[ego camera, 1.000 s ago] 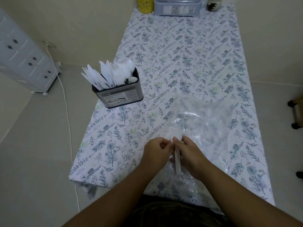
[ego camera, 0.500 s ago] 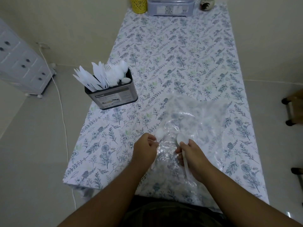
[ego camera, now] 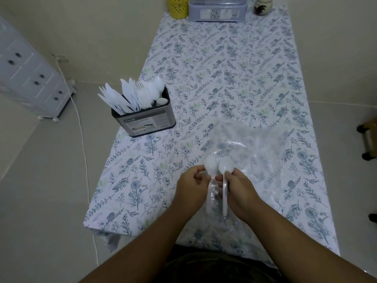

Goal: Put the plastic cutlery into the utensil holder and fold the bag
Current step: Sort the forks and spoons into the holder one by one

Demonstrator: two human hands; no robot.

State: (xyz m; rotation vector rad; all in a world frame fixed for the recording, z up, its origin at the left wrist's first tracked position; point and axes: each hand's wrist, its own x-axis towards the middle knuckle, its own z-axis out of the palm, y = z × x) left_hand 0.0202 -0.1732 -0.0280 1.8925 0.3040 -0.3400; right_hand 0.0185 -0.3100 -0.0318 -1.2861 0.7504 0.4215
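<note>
Pinching one white spoon each, both hands' grips meet above the bag.

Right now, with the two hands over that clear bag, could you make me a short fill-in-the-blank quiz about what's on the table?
1. Each hand, left hand and right hand, holds one white plastic ____.
2. The utensil holder stands to the ____ of the clear bag.
3. Both hands are above the ____.
4. At the table's far end, the cup is ____ in colour.

Missing words: spoon; left; bag; yellow
</note>
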